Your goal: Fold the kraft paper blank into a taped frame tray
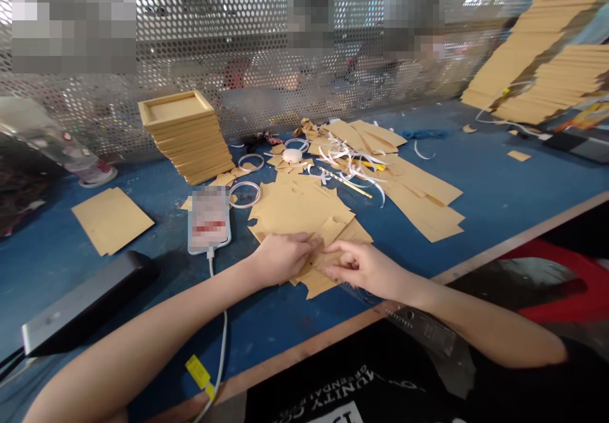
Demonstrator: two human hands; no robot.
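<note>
Tan paper sheets (297, 207) are spread in a loose, overlapping pile on the blue table (266, 328), near its front edge. The outline of the pile is made uneven by many pointed corners. At its near side, a folded piece (333, 227) is seen on top, partly covered.

Paper pile (299, 204) is lying mid-frame, phone (209, 220) to its left. Stack (190, 147) is standing behind phone, upper left. Loose sheets (423, 210) are lying right.
</note>
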